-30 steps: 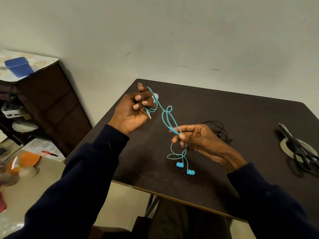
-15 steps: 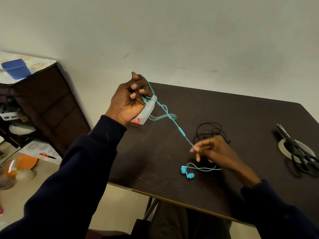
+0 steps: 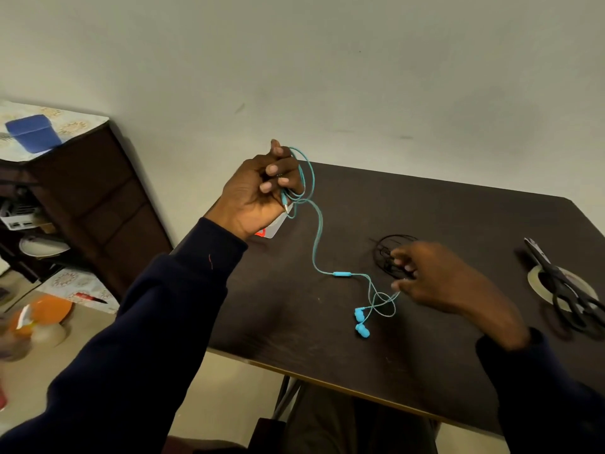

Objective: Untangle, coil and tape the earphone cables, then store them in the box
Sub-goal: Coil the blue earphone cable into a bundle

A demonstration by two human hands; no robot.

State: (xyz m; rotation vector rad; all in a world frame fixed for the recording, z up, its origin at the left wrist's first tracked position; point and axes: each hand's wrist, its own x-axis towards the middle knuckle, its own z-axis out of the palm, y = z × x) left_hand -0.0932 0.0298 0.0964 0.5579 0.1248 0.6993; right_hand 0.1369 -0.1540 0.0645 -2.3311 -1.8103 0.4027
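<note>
A dark table (image 3: 458, 217) against a pale wall (image 3: 360, 77) is seen from above. The left hand (image 3: 258, 191) is raised over the table's far left corner, its fingers curled tight around the plug end of a turquoise cable (image 3: 319, 244). A couple of loops are hung around those fingers, and the metal plug is seen poking out below them. From the hand the cable is draped down to the tabletop, where its inline remote (image 3: 342, 274) is laid flat near the middle. Past the remote the cable is split into two thin strands, which are crossed in a loose loop and ended in two earbuds (image 3: 360, 321) lying side by side towards the near edge. The right hand (image 3: 435, 280) is held low just right of that loop, blurred, with its fingertips (image 3: 397, 285) at one strand; whether the strand is pinched or only touched cannot be told. A black cable (image 3: 389, 253) is laid in a rough coil, partly under those fingers. A white box (image 3: 273, 229) with a red mark is partly hidden beneath the left hand. At the far right, black scissors (image 3: 550, 270) are rested across a tape roll (image 3: 533, 278). Both arms are covered by dark sleeves (image 3: 147, 322). A brown cabinet (image 3: 98, 198) is seen left of the table.
</note>
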